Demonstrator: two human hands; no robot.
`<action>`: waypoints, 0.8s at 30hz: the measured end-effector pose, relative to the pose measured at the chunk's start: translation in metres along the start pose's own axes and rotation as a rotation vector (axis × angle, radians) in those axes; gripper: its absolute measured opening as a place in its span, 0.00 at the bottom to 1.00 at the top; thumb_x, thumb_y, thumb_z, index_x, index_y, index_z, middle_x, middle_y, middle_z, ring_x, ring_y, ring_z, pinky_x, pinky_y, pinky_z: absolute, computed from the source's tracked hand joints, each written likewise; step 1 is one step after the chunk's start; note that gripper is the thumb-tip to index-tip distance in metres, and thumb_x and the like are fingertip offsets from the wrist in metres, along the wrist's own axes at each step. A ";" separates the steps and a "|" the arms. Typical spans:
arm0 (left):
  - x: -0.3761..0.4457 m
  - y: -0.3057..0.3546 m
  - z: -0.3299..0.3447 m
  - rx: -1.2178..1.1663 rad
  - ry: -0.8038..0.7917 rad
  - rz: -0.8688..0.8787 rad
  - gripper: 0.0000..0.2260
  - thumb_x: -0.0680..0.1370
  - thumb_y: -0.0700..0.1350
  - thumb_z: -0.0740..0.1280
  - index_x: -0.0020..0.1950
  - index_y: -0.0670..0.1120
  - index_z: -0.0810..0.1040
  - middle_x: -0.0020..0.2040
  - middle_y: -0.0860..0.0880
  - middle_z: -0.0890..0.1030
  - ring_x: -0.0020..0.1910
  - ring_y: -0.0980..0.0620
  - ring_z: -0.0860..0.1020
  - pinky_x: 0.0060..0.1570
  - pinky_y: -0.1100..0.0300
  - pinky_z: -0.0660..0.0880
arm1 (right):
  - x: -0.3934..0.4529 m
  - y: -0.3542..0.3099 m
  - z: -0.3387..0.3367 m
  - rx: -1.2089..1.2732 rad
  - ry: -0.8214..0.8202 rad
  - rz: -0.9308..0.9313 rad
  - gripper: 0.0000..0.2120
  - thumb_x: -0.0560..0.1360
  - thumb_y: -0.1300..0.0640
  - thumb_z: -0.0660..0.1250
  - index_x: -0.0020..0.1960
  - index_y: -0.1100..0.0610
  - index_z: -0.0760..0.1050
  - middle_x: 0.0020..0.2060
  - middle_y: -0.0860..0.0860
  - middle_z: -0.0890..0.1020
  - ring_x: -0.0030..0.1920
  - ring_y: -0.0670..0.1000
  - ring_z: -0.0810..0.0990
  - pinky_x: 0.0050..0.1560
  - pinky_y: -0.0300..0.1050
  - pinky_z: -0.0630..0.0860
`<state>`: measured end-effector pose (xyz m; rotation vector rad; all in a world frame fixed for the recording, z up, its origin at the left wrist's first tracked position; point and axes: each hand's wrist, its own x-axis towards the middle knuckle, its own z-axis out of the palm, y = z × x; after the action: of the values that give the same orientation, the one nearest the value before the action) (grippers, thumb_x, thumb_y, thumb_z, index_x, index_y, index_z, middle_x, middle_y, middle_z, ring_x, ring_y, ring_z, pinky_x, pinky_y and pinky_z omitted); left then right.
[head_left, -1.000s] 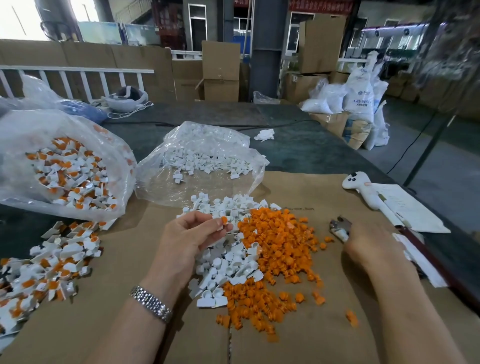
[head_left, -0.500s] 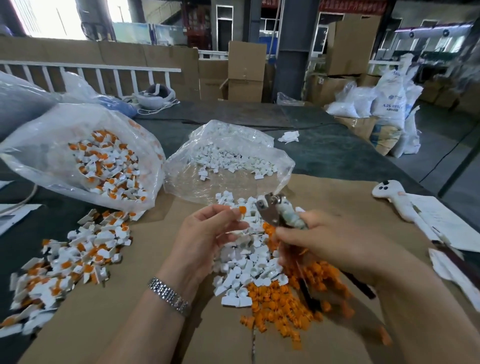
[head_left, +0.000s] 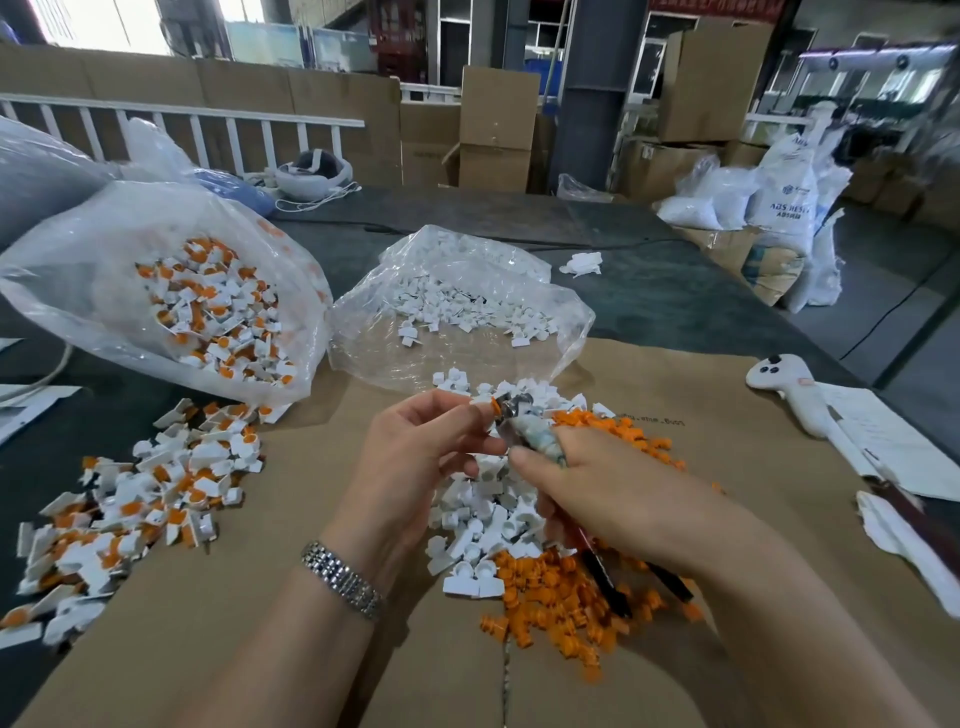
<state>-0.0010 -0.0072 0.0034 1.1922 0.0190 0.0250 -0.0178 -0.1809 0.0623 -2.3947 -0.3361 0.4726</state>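
My left hand (head_left: 415, 457) pinches a small white piece with an orange insert (head_left: 487, 406) between thumb and fingers. My right hand (head_left: 608, 493) grips a pair of pliers (head_left: 524, 423) with tape-wrapped handles; the metal jaws touch the held piece. Beneath both hands, on brown cardboard (head_left: 727, 415), lie a heap of white plastic pieces (head_left: 483, 519) and a heap of small orange pieces (head_left: 550, 613). The pliers' dark handle ends stick out under my right palm.
A pile of assembled white-and-orange pieces (head_left: 135, 509) lies at the left. A clear bag of assembled pieces (head_left: 208, 312) and a clear bag of white pieces (head_left: 457, 306) sit behind. A white controller (head_left: 779, 384) and papers (head_left: 893, 447) lie at the right.
My right hand picked up the pliers from the right of the cardboard and brought them left to the piece in my left hand. The jaws now touch that piece.
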 end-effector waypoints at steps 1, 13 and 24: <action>0.000 0.000 -0.001 0.004 0.000 0.004 0.04 0.74 0.37 0.76 0.41 0.42 0.83 0.39 0.42 0.84 0.36 0.49 0.85 0.30 0.65 0.76 | 0.000 -0.001 0.002 -0.016 0.012 0.003 0.16 0.84 0.42 0.56 0.44 0.52 0.71 0.38 0.53 0.79 0.35 0.48 0.77 0.38 0.46 0.77; 0.003 -0.005 -0.001 -0.026 -0.015 -0.032 0.08 0.69 0.40 0.77 0.44 0.38 0.83 0.36 0.40 0.84 0.33 0.49 0.82 0.36 0.63 0.80 | 0.007 0.003 0.024 -0.174 0.295 0.060 0.27 0.79 0.31 0.52 0.44 0.53 0.73 0.35 0.50 0.78 0.31 0.49 0.75 0.32 0.44 0.72; 0.000 -0.001 -0.001 0.014 -0.015 0.004 0.05 0.73 0.42 0.75 0.45 0.40 0.86 0.39 0.39 0.84 0.39 0.44 0.86 0.38 0.62 0.81 | -0.001 0.014 -0.003 0.009 0.118 0.090 0.22 0.82 0.38 0.56 0.47 0.56 0.75 0.34 0.51 0.79 0.32 0.47 0.76 0.37 0.44 0.74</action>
<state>-0.0008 -0.0066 0.0023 1.2061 0.0032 0.0193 -0.0163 -0.1932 0.0554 -2.4238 -0.1734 0.3703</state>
